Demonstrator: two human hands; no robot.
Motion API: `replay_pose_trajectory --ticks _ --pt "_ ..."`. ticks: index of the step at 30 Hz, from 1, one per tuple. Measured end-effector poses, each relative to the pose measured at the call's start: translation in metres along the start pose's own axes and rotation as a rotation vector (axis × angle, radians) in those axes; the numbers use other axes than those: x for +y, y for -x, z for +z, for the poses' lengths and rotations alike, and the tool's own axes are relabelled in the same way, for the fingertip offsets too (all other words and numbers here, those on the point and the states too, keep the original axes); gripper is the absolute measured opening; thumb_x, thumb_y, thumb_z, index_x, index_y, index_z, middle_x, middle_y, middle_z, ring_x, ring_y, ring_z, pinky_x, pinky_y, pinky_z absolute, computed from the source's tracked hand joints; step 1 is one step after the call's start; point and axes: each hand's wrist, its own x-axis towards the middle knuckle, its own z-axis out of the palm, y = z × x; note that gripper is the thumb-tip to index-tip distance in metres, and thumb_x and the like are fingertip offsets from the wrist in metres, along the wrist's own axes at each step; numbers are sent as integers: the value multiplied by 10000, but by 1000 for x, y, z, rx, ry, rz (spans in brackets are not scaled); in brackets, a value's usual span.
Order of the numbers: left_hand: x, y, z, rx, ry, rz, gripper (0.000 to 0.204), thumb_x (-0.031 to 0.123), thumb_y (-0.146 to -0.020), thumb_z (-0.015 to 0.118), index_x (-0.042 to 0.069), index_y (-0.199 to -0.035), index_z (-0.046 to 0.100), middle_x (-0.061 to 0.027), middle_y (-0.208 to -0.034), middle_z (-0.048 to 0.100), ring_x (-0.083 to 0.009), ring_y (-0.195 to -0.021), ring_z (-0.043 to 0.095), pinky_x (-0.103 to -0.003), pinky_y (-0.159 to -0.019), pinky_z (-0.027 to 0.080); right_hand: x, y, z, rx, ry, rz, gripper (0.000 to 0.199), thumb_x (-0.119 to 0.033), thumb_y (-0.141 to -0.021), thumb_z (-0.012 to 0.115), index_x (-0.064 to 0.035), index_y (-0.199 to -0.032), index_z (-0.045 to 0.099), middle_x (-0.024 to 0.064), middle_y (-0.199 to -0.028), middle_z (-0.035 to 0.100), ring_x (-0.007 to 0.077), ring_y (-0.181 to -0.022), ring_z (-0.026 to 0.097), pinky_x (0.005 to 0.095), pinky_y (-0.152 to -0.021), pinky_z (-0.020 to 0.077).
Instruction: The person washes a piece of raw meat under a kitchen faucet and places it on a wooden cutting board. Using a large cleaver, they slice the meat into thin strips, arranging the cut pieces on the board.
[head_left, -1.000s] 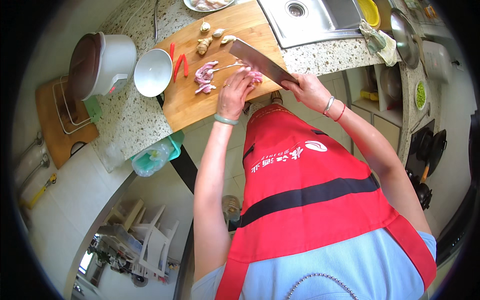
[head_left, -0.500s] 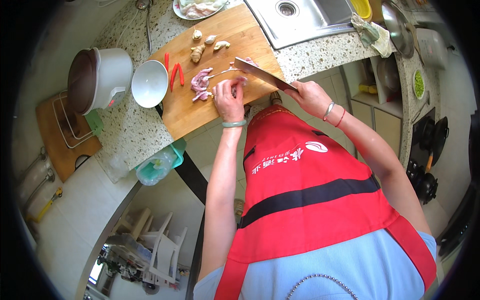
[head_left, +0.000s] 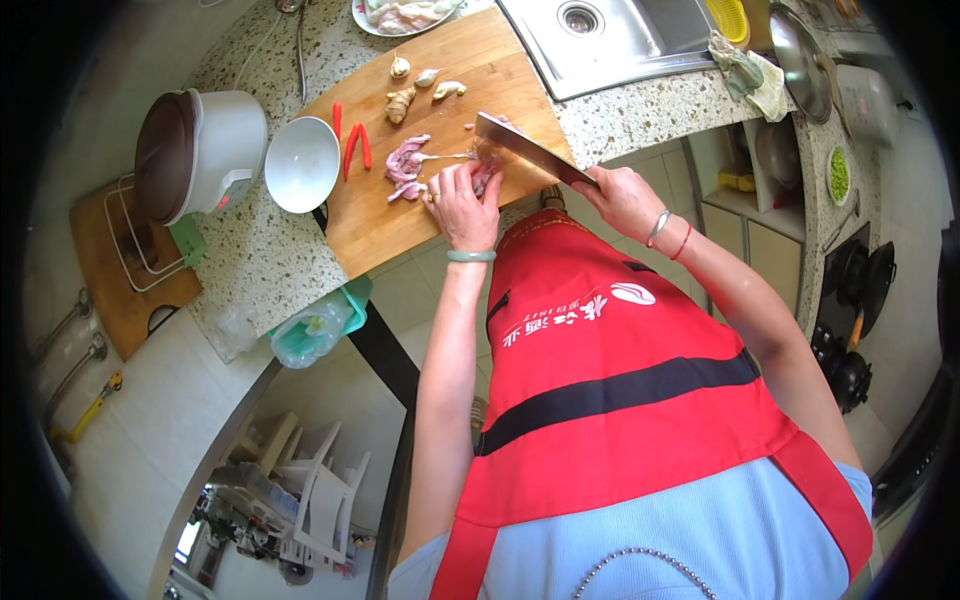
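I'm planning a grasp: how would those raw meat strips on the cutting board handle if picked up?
The meat strips lie curled and limp, so probably floppy. They look wet and glossy, likely slippery. Thin and small, probably light.

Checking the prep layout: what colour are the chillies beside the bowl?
Red: two slim red chillies on the wooden board, clearest in the head view.

Broad steel cleaver point(head_left: 525, 150) tilting blade-down over pink raw meat point(head_left: 484, 172) on wooden cutting board point(head_left: 400, 225); cut pink strips point(head_left: 405, 165) lying just left, apart from uncut piece.
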Motion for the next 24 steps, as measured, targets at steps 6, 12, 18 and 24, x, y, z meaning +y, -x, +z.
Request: replay_pose_trajectory --ticks 6,12,18,24 --pt "4 -7 5 226 170 84 465 176 -732 796 34 -1130 601 -102 -1219 560 -306 -1151 490 -430 -1026 359 -3 -6 3 33 31 -47 269 -263 -933 575 -8 -853 600 243 -705 617 430 -675 613 504 -614 499" --pt "-7 -12 19 221 251 89 267 124 -757 760 74 -997 653 -83 -1072 630 -294 -1009 557 -400 -894 435 -7 -6 0 28 44 -66 268 -257 -932 576 -5 -840 580 243 -688 611 439 -664 609 507 -599 500" --pt "-3 -16 28 343 274 38 169 86 -749 768 76 -890 675 -71 -949 649 -276 -888 574 -377 -794 458 -11 -5 5 24 91 -77 292 -238 -934 568 16 -790 573 247 -684 619 437 -664 623 507 -601 509" --pt "-3 -20 31 356 287 56 136 64 -756 760 77 -855 668 -81 -898 639 -280 -863 574 -375 -763 463 -23 -38 20 -5 109 -91 305 -231 -934 547 29 -778 585 258 -702 630 438 -684 635 508 -619 513"
